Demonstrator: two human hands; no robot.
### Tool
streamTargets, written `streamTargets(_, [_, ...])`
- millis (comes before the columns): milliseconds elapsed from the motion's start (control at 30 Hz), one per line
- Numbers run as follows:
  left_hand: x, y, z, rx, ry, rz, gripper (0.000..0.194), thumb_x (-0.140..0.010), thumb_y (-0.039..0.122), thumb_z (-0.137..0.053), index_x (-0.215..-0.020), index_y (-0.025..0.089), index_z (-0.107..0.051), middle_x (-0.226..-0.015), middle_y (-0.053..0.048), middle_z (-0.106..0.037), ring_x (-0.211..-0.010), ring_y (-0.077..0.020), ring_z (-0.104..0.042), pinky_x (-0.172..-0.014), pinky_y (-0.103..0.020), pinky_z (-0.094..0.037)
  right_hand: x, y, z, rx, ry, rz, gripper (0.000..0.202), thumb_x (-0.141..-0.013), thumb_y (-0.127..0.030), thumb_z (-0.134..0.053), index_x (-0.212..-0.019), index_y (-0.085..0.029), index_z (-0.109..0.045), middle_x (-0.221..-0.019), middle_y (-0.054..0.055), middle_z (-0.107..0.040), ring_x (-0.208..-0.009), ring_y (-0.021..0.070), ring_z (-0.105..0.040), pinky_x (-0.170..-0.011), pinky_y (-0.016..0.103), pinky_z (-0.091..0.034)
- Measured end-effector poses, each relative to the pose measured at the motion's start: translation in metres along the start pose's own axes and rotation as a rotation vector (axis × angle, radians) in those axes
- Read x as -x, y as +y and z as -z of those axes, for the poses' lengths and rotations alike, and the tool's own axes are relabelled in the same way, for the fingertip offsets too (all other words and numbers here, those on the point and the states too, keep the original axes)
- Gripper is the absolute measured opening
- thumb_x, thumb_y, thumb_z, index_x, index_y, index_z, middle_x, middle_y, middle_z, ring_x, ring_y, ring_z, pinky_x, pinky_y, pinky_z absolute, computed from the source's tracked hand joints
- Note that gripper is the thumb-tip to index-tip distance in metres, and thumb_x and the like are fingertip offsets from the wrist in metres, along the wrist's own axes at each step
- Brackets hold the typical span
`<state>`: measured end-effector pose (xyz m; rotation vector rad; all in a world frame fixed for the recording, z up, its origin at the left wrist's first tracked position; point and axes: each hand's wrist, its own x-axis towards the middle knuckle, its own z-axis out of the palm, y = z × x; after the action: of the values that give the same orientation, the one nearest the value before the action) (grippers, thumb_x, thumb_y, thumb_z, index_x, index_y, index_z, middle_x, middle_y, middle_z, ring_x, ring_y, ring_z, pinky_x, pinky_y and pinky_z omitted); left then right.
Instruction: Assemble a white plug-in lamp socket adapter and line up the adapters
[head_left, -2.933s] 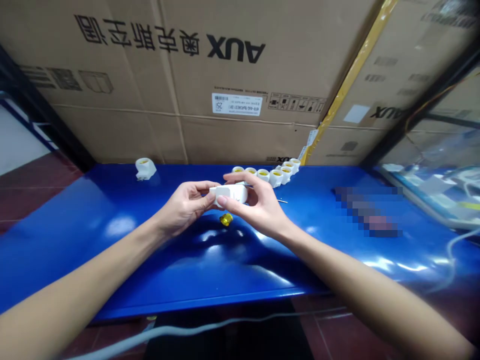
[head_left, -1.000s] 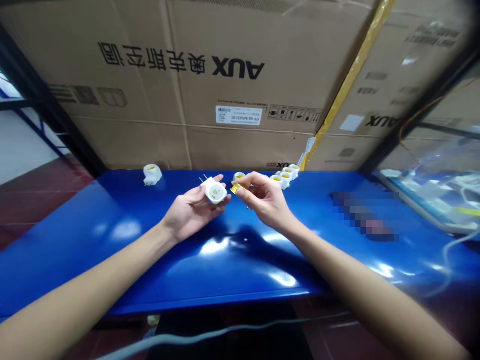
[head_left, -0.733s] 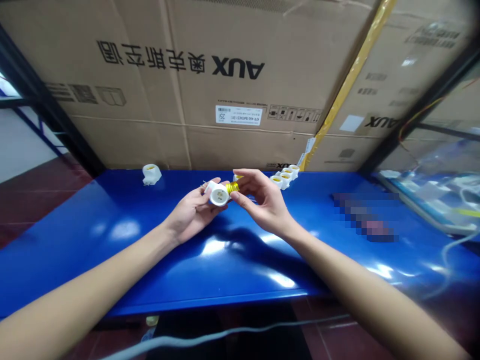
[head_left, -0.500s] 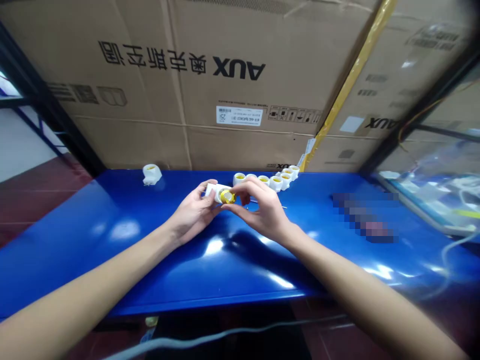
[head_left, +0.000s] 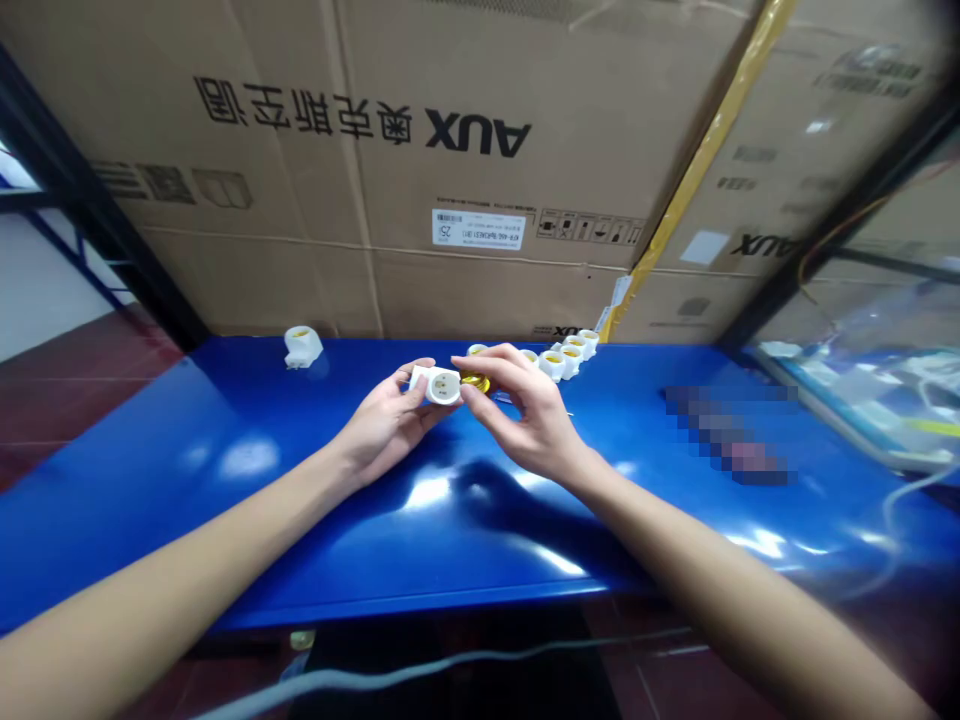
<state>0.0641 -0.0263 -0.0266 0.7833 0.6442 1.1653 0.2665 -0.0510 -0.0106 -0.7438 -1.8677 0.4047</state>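
Note:
My left hand (head_left: 390, 425) is closed on a white plug-in lamp socket (head_left: 442, 386), whose round opening faces me and shows small metal contacts inside. Just right of that opening, my right hand (head_left: 529, 405) pinches a shiny yellow metal threaded shell (head_left: 476, 381) between thumb and fingers. The shell sits outside the socket, its far side partly covered by my fingers. Behind my right hand stand several similar white lamp sockets (head_left: 552, 366) with yellow linings, some partly hidden. One more white lamp socket (head_left: 302, 346) stands alone at the back left.
The blue table (head_left: 360, 560) reflects the light. Large cardboard boxes (head_left: 300, 250) rise along its back edge. At the right are a blurred-out dark object (head_left: 727, 440) and a tray with plastic bags (head_left: 862, 400). A pale cable (head_left: 420, 668) hangs below the front edge.
The yellow threaded shell has come away from the socket opening and moved right with my right hand, baring the socket's inside. My left hand has stayed in place.

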Motion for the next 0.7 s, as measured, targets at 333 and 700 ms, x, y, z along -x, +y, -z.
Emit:
streamTargets(333, [0.002, -0.009, 0.003, -0.082, -0.036, -0.004, 0.045, -0.082, 0.028, -0.098, -0.113, 0.019, -0.067, -0.106, -0.006, -0.081, -0.102, -0.0195, -0.079, -0.103, -0.037, -0.064, 0.003, 0.008, -0.008, -0.076, -0.027, -0.247, 0.033, -0.109, -0.06, -0.059, -0.101, -0.028, -0.056, -0.079, 0.001, -0.07, -0.067, 0.0188, -0.062, -0.068, 0.035, -0.05])
streamTargets(700, [0.006, -0.017, 0.003, -0.158, -0.129, -0.006, 0.045, -0.08, 0.04, -0.099, -0.109, 0.021, -0.07, -0.105, -0.008, -0.085, -0.106, -0.0274, -0.081, -0.108, -0.048, -0.062, 0.003, 0.012, -0.014, 0.133, -0.014, -0.252, 0.032, -0.105, -0.052, -0.064, -0.091, -0.027, -0.05, -0.075, 0.001, -0.066, -0.06, 0.0182, -0.055, -0.059, 0.034, -0.04])
